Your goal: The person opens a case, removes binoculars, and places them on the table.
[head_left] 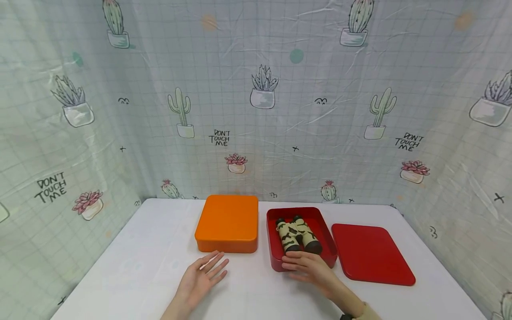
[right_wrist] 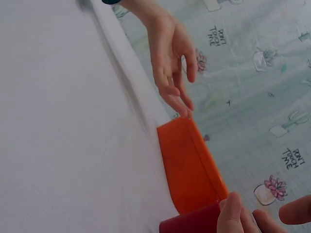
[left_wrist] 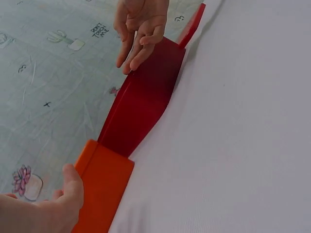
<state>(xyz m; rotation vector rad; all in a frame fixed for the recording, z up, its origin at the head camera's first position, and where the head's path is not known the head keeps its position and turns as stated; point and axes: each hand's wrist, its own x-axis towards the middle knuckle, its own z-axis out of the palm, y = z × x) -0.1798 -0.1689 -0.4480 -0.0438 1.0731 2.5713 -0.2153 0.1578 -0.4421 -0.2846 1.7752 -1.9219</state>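
My left hand (head_left: 197,279), fingers spread and palm turned up, hovers before the near edge of an orange lidded box (head_left: 227,222). In the head view my right hand (head_left: 310,269) overlaps the near rim of an open red box (head_left: 273,249), its fingers extended and holding nothing. Inside that box lie camouflage-patterned binoculars (head_left: 286,234), their near ends close to the right fingertips. In the right wrist view the left hand (right_wrist: 167,58) shows beyond the orange box (right_wrist: 187,165). The left wrist view has the right hand (left_wrist: 141,31) above the red box (left_wrist: 141,97).
A flat red lid (head_left: 372,253) lies on the white table (head_left: 132,266) to the right of the red box. Behind and on both sides hangs a cactus-print curtain (head_left: 240,89). The orange box stands left of the red one, a narrow gap between them.
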